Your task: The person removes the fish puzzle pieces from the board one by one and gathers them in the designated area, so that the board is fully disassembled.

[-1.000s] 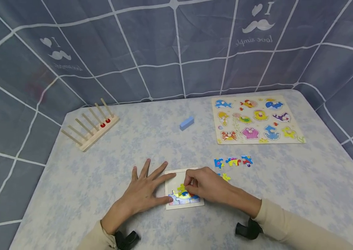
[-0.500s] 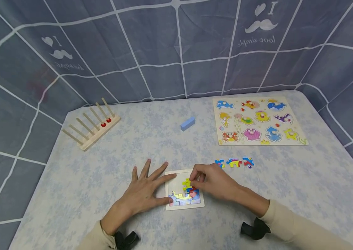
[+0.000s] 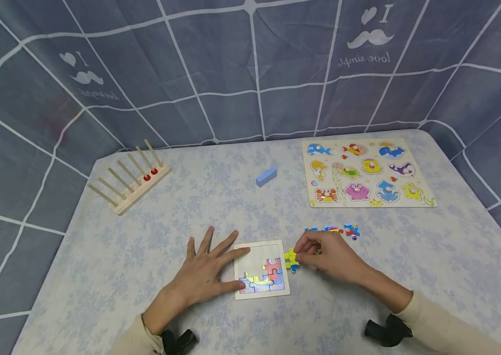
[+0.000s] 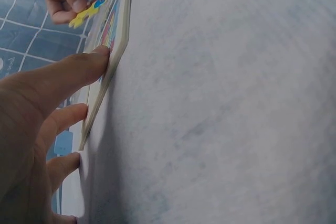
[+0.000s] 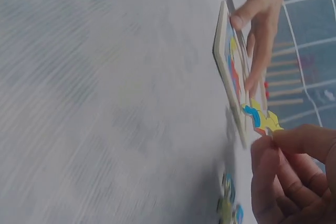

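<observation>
Here the curled right hand (image 3: 332, 254) pinches a piece (image 3: 291, 259)

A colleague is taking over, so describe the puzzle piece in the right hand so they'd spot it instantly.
On the pale table, find the square wooden frame. By its right edge, the right hand pinches the puzzle piece, yellow with blue at one end. It alone is held; loose pieces beyond lie on the table.

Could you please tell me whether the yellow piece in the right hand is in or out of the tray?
Out: the right hand pinches the yellow piece at the right rim of the tray, outside its recess.
</observation>
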### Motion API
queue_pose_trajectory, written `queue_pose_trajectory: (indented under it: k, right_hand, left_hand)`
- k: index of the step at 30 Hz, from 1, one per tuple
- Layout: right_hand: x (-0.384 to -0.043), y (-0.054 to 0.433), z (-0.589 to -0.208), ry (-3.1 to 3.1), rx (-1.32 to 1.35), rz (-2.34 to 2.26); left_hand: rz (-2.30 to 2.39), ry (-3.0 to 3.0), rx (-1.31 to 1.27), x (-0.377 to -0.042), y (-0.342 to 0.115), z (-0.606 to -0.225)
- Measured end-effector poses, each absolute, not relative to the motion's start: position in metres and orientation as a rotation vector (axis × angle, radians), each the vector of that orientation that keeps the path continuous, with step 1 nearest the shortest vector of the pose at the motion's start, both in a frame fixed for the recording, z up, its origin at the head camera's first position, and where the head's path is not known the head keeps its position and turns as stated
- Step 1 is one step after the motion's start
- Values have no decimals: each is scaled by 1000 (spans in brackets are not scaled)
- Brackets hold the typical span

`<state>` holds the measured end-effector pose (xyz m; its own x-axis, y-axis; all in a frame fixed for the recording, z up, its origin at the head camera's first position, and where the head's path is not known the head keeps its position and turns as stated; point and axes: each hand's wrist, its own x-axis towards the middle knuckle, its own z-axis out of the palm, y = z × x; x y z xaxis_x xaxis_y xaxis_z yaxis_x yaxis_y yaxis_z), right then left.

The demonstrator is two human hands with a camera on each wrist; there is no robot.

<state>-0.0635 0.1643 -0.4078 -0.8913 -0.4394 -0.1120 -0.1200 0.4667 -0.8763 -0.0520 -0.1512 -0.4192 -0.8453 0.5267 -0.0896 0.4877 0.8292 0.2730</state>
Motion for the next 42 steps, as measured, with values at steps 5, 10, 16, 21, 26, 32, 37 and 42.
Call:
queue_pose_trajectory:
  k: [5,10,16,21,26,32,37,42]
  right_hand:
    - [-62,187,-406,2340,-381,-1462]
    - [-62,208,-406,2355,-340,-1468]
    - [-61,231,-405,2412,-260,-1407]
    - [-62,242,-406,2464,-164,-1330]
    - [-62,243,-407,2494,-119,-1282]
    - [-61,240,-407,2590,-153,-1197]
    - [-60,238,-407,2661,-185,-1124]
    - [-60,237,-408,2694,-179,-1081]
  left_hand:
    - [360,2845,799,-52,-151,-419]
    - [359,2844,791,-52,-151,-418]
    - [362,2845,799,-52,-151,-418]
    - [357,2848,800,-52,-151,-418]
    - [372,2848,799,-52,-151,-419]
    - [387,2858,804,-52,-152,-420]
    - [401,2858,817,-52,-152,-420]
    - [397,2856,819,-53,-152,-420]
